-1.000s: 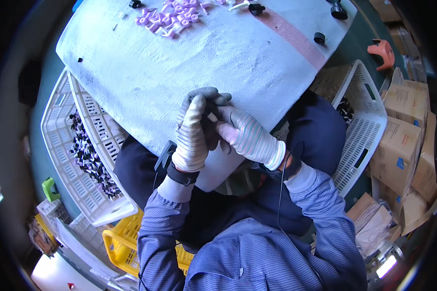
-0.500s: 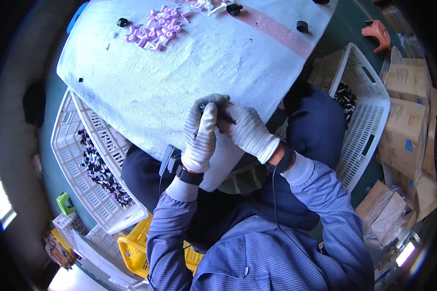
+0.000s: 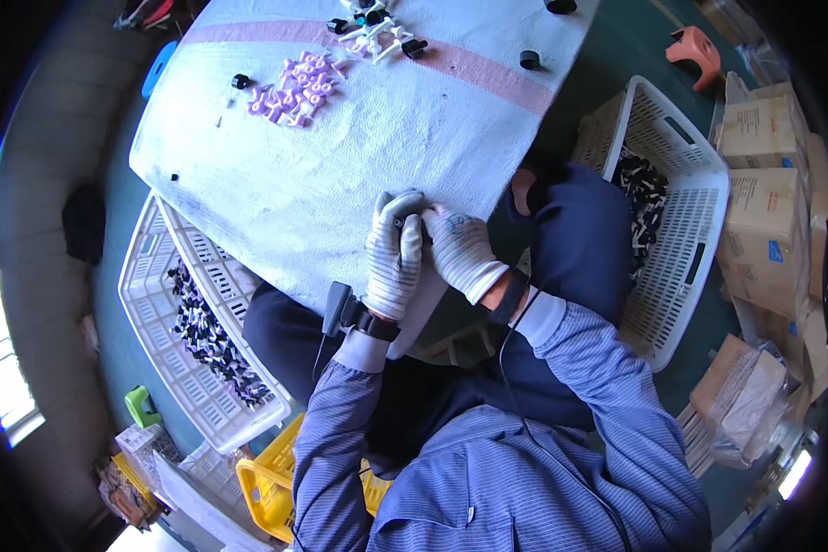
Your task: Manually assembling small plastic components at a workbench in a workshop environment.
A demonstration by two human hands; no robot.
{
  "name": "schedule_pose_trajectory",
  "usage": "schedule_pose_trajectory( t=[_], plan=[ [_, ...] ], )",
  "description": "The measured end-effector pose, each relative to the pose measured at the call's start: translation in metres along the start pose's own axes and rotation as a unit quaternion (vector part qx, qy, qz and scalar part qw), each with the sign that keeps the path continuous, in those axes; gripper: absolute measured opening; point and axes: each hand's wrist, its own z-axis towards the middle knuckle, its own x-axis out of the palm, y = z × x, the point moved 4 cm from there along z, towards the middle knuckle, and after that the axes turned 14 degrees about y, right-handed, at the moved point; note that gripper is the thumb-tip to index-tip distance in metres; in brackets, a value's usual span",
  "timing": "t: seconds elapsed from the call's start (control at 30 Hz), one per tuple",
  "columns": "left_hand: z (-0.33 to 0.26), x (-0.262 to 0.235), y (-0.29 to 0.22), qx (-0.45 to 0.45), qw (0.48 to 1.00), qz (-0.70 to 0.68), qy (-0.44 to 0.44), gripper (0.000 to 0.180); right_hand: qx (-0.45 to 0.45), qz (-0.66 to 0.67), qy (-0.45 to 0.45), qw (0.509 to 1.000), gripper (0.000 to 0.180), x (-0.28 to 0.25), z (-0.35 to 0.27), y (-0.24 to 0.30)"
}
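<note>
My left hand (image 3: 396, 253), in a white knit glove, is closed over the near part of the table. A small black part (image 3: 398, 222) shows between its thumb and fingers, mostly hidden. Right beside it, my gloved right hand (image 3: 463, 247) is closed, its fingertips pinched against the left fingers. What it grips is hidden. Beyond the hands, a pile of pink-purple flared plastic pieces (image 3: 296, 90) lies on the white-covered table (image 3: 340, 156). Farther off are white stick-like pieces (image 3: 374, 40) with several black caps (image 3: 415, 49) around them.
A white crate (image 3: 207, 368) of black, white and purple pieces stands on the left. Another white crate (image 3: 681, 239) with black and white pieces is on the right, near cardboard boxes (image 3: 754, 216). A yellow basket (image 3: 265, 492) sits at lower left, an orange stool (image 3: 695, 55) at far right.
The view has shifted, bringing more of the table's far end into sight. My right hand has turned, its fingertips now nearer the left ones. Both hands stay together.
</note>
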Motion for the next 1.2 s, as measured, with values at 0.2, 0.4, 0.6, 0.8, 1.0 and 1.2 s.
schedule_pose_trajectory(
  t=[0.2, 0.4, 0.6, 0.8, 1.0, 1.2],
  plan=[
    [0.005, 0.01, -0.017, 0.016, 0.998, 0.05, 0.017, 0.018, -0.036, 0.062, -0.055, 0.996, 0.02, -0.015, -0.007, -0.008],
    [0.038, 0.01, -0.068, 0.112, 0.992, 0.055, 0.009, 0.018, -0.095, 0.133, -0.116, 0.98, 0.02, -0.085, -0.02, 0.018],
    [0.029, 0.025, -0.03, -0.003, 0.996, 0.071, 0.047, 0.017, -0.018, 0.023, -0.078, 0.997, 0.019, -0.045, -0.007, -0.018],
    [0.026, 0.036, -0.008, 0.017, 0.994, 0.079, 0.076, 0.027, 0.045, -0.016, -0.033, 0.998, 0.015, -0.033, -0.003, -0.035],
    [0.022, 0.032, 0.002, -0.041, 0.998, 0.007, 0.043, 0.035, 0.04, 0.022, -0.023, 0.999, 0.026, -0.045, -0.014, -0.026],
    [0.002, 0.034, -0.011, -0.105, 0.982, -0.15, 0.039, 0.041, 0.028, 0.12, -0.001, 0.992, 0.021, -0.032, -0.015, -0.025]
  ],
)
